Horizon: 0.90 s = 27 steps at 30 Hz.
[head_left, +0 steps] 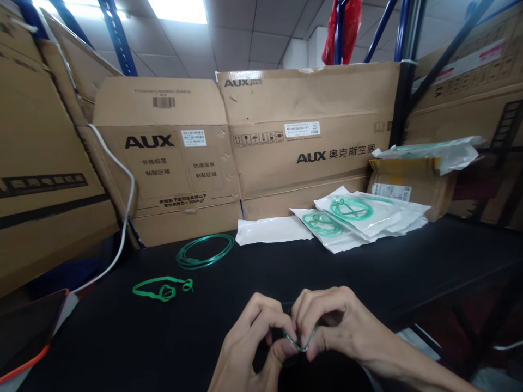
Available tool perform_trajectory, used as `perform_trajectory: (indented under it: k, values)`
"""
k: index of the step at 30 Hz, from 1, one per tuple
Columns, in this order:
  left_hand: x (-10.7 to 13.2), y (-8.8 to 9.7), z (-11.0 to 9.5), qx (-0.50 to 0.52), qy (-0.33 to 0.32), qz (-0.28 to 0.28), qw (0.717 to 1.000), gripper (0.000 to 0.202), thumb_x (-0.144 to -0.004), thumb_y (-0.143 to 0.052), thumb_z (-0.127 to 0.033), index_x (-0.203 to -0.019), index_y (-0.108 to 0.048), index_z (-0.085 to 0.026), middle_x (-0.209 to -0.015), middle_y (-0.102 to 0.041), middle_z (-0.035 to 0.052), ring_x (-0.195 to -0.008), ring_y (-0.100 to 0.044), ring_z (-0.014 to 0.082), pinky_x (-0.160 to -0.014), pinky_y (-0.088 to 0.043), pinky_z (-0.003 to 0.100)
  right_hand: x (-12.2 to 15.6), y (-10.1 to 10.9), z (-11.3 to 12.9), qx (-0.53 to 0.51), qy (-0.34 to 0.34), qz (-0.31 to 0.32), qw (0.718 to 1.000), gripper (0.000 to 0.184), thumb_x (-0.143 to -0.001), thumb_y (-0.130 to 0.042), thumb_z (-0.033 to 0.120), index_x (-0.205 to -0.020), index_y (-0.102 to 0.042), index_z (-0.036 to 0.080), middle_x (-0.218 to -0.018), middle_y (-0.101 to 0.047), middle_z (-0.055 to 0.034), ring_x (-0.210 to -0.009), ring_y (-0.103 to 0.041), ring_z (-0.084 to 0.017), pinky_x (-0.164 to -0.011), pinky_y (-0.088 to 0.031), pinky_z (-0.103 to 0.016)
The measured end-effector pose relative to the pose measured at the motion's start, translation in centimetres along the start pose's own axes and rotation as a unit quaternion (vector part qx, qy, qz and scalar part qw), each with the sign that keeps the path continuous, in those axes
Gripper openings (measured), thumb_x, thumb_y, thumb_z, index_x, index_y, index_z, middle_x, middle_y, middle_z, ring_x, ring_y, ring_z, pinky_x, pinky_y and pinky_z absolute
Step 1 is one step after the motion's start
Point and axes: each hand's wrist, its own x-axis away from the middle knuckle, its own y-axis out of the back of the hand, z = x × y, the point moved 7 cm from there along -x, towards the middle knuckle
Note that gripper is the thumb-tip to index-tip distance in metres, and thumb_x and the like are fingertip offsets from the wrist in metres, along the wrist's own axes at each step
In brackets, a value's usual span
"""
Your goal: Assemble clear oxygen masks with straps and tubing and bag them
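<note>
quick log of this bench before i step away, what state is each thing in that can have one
Thin piece: bent into a V
Left fingers: pinching one side of it
Right fingers: pinching the other side
Loose green tubing: coiled
Green strap: unfastened, curled over itself
White packets: piled; sealed or not, unclear
White cable: slack
AUX cardboard: upright
Orange-edged device: screen dark
Ceiling light: on

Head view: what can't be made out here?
Bent piece: ends hidden in the head view by left hand and right hand.
Orange-edged device: cut off by the head view's left edge.
Label on wide carton: fine print too small in the head view.
</note>
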Motion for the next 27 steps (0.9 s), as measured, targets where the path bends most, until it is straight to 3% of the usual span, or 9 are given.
perform_trajectory:
  k: [11,21,27]
  values:
    - [0.0,0.4,-0.1,0.010,0.018,-0.031,0.999,0.015,-0.099,-0.060,-0.018,-0.091,-0.067,-0.028,-0.088,-0.060,-0.0030,-0.072,-0.059,0.0121,-0.066,-0.046,0.020,-0.1,0.1,-0.5,-0.029,-0.021,-0.034,0.999,0.010,-0.076,-0.091,0.018,-0.076,-0.083,0.023,-0.084,-0.067,0.0023,-0.078,-0.062,-0.012,-0.073,-0.046,-0.026]
    - [-0.1,-0.6,0.5,0.024,0.031,0.054,0.998,0.021,-0.096,-0.056,-0.008,-0.088,-0.067,-0.025,-0.089,-0.058,-0.0010,-0.078,-0.059,0.0127,-0.069,-0.046,0.020,0.1,-0.7,0.2,-0.003,-0.012,0.039,0.999,0.009,-0.081,-0.085,0.014,-0.074,-0.082,0.019,-0.079,-0.069,-0.0020,-0.075,-0.065,-0.015,-0.062,-0.053,-0.024]
    - [-0.1,-0.5,0.4,0.068,0.037,0.049,0.996,0.012,-0.100,-0.061,-0.020,-0.093,-0.066,-0.027,-0.093,-0.060,-0.0016,-0.080,-0.058,0.0131,-0.070,-0.047,0.020,-0.1,-0.4,0.7,0.059,-0.007,0.042,0.997,0.009,-0.084,-0.085,0.020,-0.075,-0.081,0.018,-0.082,-0.070,-0.0023,-0.079,-0.065,-0.015,-0.069,-0.051,-0.025]
